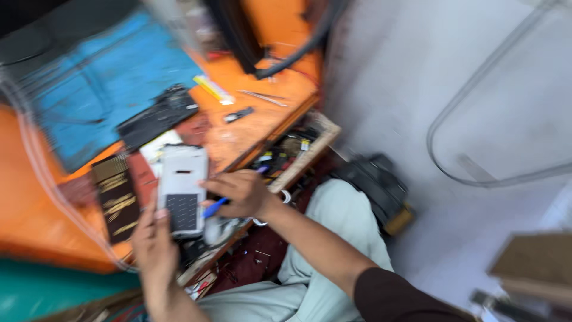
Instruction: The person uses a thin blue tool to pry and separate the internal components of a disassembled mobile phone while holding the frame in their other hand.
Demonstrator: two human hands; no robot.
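My left hand [154,244] holds a white opened phone body [182,188] upright by its lower edge, thumb on its side. My right hand [241,194] rests against the phone's right edge and grips a thin blue-handled tool [215,207] whose tip points at the phone. A dark rectangular part with gold print [117,198] lies on the orange bench just left of the phone. The whole view is blurred by motion.
The orange bench [36,197] carries a blue mat [107,77], a black phone panel [156,116], tweezers [265,97] and a yellow strip [214,89]. An open drawer of small parts [298,152] sits under the bench edge. A black bag [372,182] lies on the grey floor.
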